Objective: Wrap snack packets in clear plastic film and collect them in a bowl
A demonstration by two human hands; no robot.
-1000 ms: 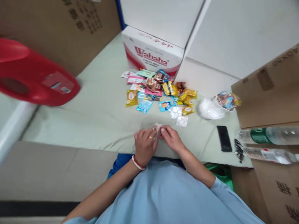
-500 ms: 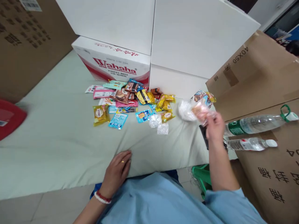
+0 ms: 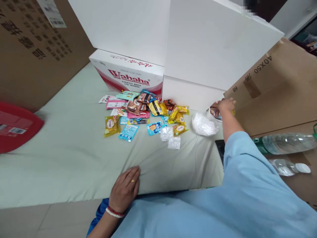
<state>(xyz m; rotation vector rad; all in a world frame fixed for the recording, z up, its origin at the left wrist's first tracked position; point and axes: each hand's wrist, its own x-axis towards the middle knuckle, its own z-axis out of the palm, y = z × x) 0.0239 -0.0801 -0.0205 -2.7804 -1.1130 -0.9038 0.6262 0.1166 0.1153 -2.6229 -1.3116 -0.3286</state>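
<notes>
My left hand (image 3: 125, 187) lies flat on the cloth at the table's near edge, fingers stretched out and holding nothing. At the far right, my right hand (image 3: 226, 105) reaches down among snack packets (image 3: 215, 111) in front of a brown carton. Its fingers curl downward, and what they grip is hidden beneath the hand. A crumpled clear plastic bag (image 3: 205, 124) lies just left of it. In the middle sits a heap of wrapped snacks (image 3: 133, 105), with yellow packets (image 3: 178, 115) to its right. Two clear-wrapped pieces (image 3: 173, 142) lie in front of the yellow ones.
A Wahaha water box (image 3: 131, 74) and white panels (image 3: 195, 43) stand at the back. Brown cardboard (image 3: 262, 96) borders the right, with plastic bottles (image 3: 288, 143) beside it. A red object (image 3: 19, 127) is at the left. A dark flat object (image 3: 220, 150) lies near the right edge.
My right hand has moved away from me, from beside the plastic bag to the packets by the carton. The pinkish clear packet it held is out of sight. My left hand stays put.
</notes>
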